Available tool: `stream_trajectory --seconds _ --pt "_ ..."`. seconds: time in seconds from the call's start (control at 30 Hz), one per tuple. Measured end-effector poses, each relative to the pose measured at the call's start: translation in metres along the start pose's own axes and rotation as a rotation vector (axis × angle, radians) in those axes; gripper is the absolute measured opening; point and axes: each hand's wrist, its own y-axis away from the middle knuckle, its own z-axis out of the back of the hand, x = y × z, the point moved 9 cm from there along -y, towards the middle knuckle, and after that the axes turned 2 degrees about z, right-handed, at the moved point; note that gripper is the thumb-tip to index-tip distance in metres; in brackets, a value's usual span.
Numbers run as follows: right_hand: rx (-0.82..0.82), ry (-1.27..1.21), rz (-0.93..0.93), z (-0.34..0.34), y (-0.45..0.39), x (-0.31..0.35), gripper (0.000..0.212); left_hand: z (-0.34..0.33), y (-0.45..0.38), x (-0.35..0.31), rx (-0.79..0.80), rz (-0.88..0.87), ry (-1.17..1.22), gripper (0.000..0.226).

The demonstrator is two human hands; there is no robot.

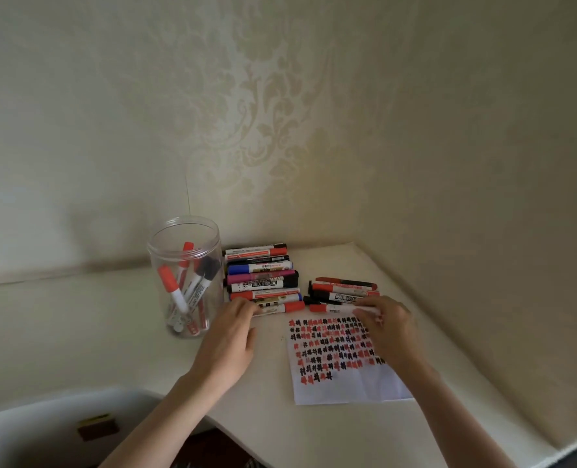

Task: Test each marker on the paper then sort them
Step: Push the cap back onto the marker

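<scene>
Both forearms are stretched forward from the bottom of the frame over the pale worktop point(314, 430). The left hand point(231, 336) is laid palm down at centre, its fingers resting on the nearest marker of the left pile point(262, 276); whether that grip is closed cannot be told. The right hand point(390, 327) is curled over the upper right of the paper point(343, 363), its grip clamped on a red-capped marker point(334, 309) lying below the smaller pile point(346, 290). Further markers are held in a clear jar point(186, 275), left of centre.
</scene>
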Motion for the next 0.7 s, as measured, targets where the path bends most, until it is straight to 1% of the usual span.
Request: stream_trajectory --seconds 0.13,0.23,0.37,0.43,0.57,0.63,0.7 --pt "-0.014 0.223 0.036 -0.012 -0.004 -0.008 0.018 -0.006 -0.008 0.002 -0.012 0.040 -0.131 0.037" --pt "-0.062 0.282 0.125 -0.020 -0.008 0.002 0.020 -0.009 -0.013 0.004 -0.036 0.083 -0.172 0.040" --pt "-0.050 0.264 0.150 -0.029 -0.016 0.002 0.012 -0.016 -0.018 0.005 -0.021 0.119 -0.247 0.039" --pt "-0.048 0.274 0.140 -0.029 -0.024 0.000 0.012 -0.018 -0.019 0.004 -0.009 0.120 -0.259 0.035" --pt "0.043 0.259 0.087 -0.039 -0.041 0.000 0.018 -0.018 -0.015 0.006 -0.002 0.133 -0.195 0.024" --pt "0.019 0.181 0.167 -0.039 -0.037 0.017 0.024 -0.015 -0.012 0.008 0.004 0.154 -0.149 0.025" --pt "-0.022 0.085 0.314 -0.036 -0.022 0.049 0.032 -0.011 -0.012 0.006 0.014 0.182 -0.047 0.023"
